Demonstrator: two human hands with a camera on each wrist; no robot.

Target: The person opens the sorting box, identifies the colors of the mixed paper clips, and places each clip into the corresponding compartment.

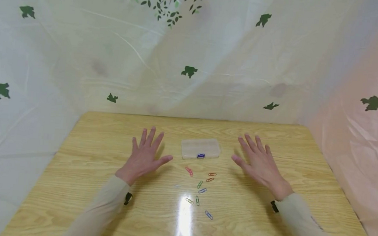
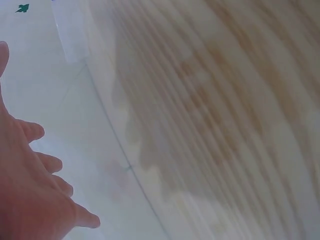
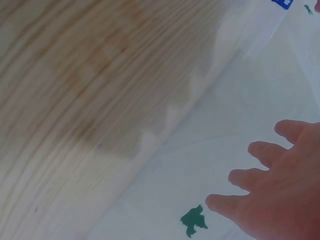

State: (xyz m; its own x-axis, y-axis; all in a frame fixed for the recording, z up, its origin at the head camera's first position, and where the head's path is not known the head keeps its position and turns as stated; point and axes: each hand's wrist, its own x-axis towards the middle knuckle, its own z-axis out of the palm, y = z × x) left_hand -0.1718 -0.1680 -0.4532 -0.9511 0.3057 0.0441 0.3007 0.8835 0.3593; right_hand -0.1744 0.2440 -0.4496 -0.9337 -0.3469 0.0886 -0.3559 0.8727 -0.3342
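Long, close-fitting beige sleeves (image 1: 102, 207) are being worn on both arms, reaching right to the wrists. A small black strap-like piece (image 1: 128, 198) is being worn at each cuff, lower middle of the head view.

Glossy wood table (image 1: 102, 200); translucent, seemingly plastic box (image 1: 200, 148).

Closed box (image 1: 200, 149) on table (image 1: 83, 150) between both hands, paper clips (image 1: 200, 190) scattered before it
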